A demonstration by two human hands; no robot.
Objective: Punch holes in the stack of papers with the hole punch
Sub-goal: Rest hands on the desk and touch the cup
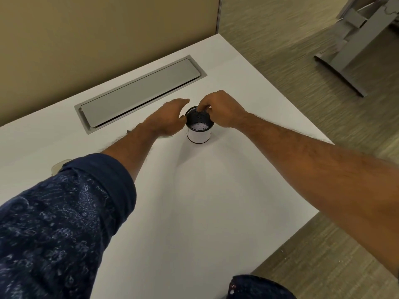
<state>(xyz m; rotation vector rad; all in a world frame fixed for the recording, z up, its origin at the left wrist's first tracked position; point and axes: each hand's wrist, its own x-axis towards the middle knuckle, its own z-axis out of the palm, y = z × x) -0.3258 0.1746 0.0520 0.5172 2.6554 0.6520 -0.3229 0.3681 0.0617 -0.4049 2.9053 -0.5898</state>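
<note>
Papers and hole punch not identifiable here; cup [198,134] sits mid tabletop [216,190], white scraps [199,126] inside; right hand [220,108] pinches far rim, left hand [166,119] open-fingered, thumb against near rim; suggest: brace cup, lift straight, avoid spilling scraps.

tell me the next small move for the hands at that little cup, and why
Probably wrap the left hand around the cup to steady it. The right hand pinches the cup's far rim with curled fingers, while the left lies open beside it, thumb at the rim. The cup stands upright on the desk with white flecks inside, so a tug could tip it.
</note>
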